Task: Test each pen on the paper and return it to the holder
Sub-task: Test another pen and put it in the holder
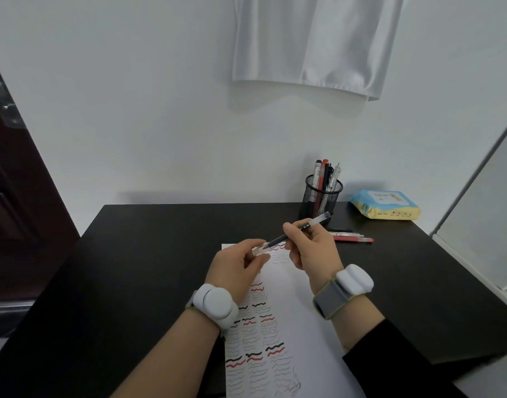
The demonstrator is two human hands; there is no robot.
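The pen [296,229] sat at frame centre above the paper [292,311], its long axis running from lower left up toward the holder [321,196] at upper right. Your right hand [309,248] pinched the barrel; your left hand [240,265] pinched the clear cap [259,249] at the tip end. The holder lay beyond your right hand, the nearer one. Loose pens [351,237] rested on the counter [148,254].

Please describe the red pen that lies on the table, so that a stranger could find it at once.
Start at the black mesh holder at the far right of the dark table. Just in front of it, a few pens lie flat on the table. The red pen is the nearest of them to the person, the only fully red one.
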